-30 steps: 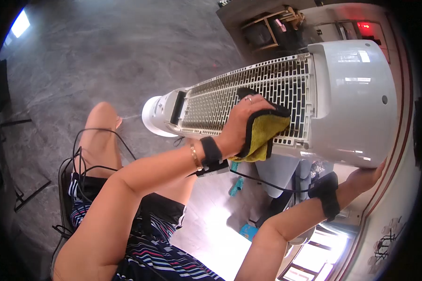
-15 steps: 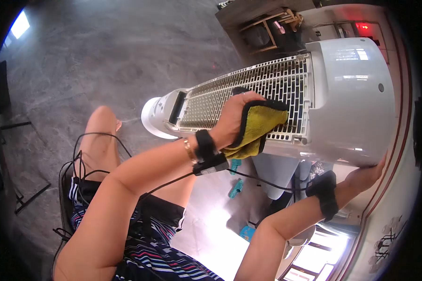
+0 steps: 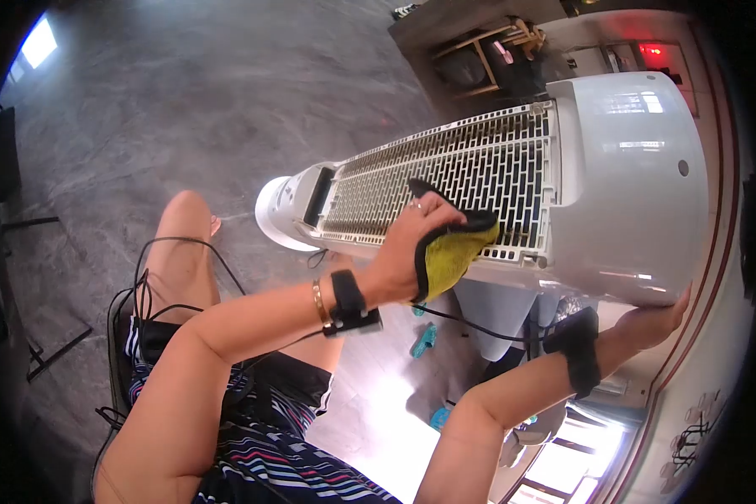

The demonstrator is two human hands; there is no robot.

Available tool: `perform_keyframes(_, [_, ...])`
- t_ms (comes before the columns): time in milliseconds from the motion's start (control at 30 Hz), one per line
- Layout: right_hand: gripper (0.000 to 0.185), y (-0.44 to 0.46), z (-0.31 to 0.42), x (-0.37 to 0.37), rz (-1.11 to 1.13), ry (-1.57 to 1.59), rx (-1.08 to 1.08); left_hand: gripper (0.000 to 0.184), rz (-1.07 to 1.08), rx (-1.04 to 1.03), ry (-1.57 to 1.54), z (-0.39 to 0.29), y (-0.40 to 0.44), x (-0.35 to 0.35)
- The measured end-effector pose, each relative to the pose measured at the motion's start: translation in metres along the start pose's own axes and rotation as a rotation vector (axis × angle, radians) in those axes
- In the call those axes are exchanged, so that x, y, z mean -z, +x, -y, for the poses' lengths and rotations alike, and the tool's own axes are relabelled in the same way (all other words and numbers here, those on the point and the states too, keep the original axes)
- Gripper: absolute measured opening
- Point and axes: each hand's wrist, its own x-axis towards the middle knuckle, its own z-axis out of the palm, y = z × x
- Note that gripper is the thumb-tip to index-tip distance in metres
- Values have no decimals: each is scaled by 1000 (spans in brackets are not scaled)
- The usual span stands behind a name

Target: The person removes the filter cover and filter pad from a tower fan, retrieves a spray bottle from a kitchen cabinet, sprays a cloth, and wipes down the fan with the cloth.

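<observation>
My left hand (image 3: pixel 407 244) is closed on a yellow cloth (image 3: pixel 450 259) with black edging, pressing it against the lower edge of a grille (image 3: pixel 470 172). That white slotted grille, dusty brown in places, runs along the body of a white tower fan (image 3: pixel 630 189), which lies slantwise across my view with its round base (image 3: pixel 270 214) at the left. My right hand (image 3: pixel 653 323) holds the fan's smooth head end from beneath, its fingers partly hidden by the curved housing.
Black cables (image 3: pixel 147 277) hang around my legs and arms. Behind the fan stands a dark cabinet (image 3: pixel 412 42) with a wooden-framed item. Teal slippers (image 3: pixel 424 340) lie on the grey floor (image 3: pixel 227 92). A wall with red-brown trim is close on the right.
My left hand has moved the cloth down and slightly left, from the middle of the grille toward its lower edge. The right hand stays on the fan's head end.
</observation>
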Motion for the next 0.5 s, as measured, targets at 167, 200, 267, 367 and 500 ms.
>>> perform_keyframes(167, [39, 6, -7, 9, 24, 26, -4, 30, -126, -117, 77, -15, 20, -15])
perform_keyframes(200, [39, 9, -9, 13, 61, 28, -18, 30, -122, -113, 70, -19, 29, -19])
perform_keyframes(267, [39, 4, -4, 10, 38, -19, 2, 30, -192, -164, 162, -22, 51, -26])
perform_keyframes(367, [39, 3, -4, 8, 28, -47, -10, 30, -236, -103, 203, -6, 90, -30])
perform_keyframes(500, [38, 1, -1, 2, -8, -74, -6, 40, -164, -128, 192, -3, 97, -26])
